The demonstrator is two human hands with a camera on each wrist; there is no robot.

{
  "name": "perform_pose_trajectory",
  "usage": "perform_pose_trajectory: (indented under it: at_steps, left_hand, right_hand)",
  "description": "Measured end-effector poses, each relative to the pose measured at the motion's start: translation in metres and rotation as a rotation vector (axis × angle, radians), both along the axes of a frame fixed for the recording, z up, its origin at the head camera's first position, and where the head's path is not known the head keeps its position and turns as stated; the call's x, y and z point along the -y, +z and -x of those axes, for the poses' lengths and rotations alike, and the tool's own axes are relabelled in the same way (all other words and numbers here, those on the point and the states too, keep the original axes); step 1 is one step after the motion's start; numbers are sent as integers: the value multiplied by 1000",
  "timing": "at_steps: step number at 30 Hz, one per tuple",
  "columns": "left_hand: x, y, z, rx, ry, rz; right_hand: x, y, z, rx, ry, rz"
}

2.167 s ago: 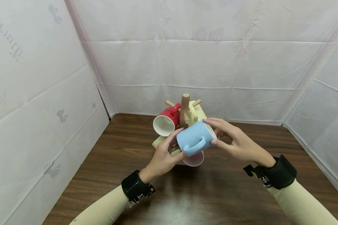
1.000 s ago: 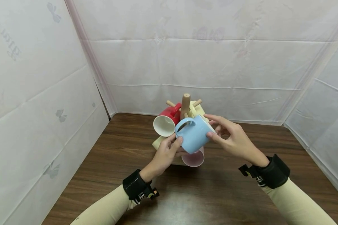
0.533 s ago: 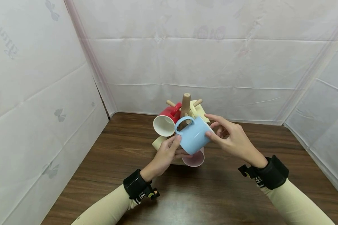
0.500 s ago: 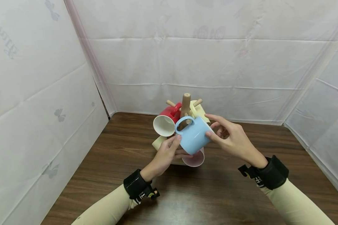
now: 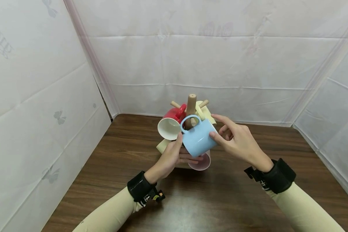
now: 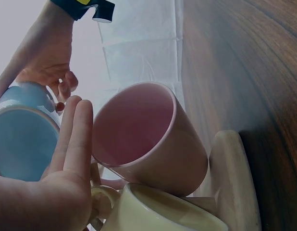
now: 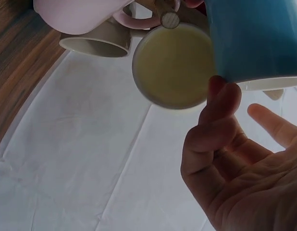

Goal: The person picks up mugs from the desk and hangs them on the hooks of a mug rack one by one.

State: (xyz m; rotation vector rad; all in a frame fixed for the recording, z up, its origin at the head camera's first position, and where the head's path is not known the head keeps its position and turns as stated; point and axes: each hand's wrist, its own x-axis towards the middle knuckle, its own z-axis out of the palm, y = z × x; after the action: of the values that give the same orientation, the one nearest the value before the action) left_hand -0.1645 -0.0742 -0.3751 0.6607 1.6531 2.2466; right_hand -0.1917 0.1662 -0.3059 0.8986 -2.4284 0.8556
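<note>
A light blue mug (image 5: 198, 138) lies tilted in front of a wooden mug tree (image 5: 191, 104), handle to the upper left. A front peg (image 5: 193, 121) shows within the handle's loop; whether it passes through I cannot tell. My left hand (image 5: 172, 158) supports the mug from below with straight fingers (image 6: 79, 139), the thumb against its side. My right hand (image 5: 239, 140) pinches the mug near its rim, its index finger stretched out. On the tree hang a red mug (image 5: 174, 114) at left, a pale yellow mug (image 5: 207, 115) at right and a pink mug (image 5: 201, 161) below.
Low at left, another cream mug (image 5: 162, 145) is partly hidden by my left hand. The tree's wooden base (image 6: 235, 178) stands on the dark wooden table (image 5: 127, 145). White sheeting (image 5: 214, 67) encloses the back and sides. More pegs (image 5: 203, 103) stick out behind.
The blue mug has been turned so its handle swung from bottom to upper left, then moved slightly up towards the front peg. My left fingers have straightened beneath it.
</note>
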Motion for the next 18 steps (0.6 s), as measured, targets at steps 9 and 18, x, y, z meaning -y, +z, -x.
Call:
perform_pose_trajectory:
  at_steps: [9, 18]
  left_hand:
    - [1, 1, 3, 13, 9, -21]
    - [3, 0, 6, 57, 73, -18]
  right_hand:
    - [5, -4, 1, 16, -39, 1]
    - [10, -8, 1, 28, -45, -5]
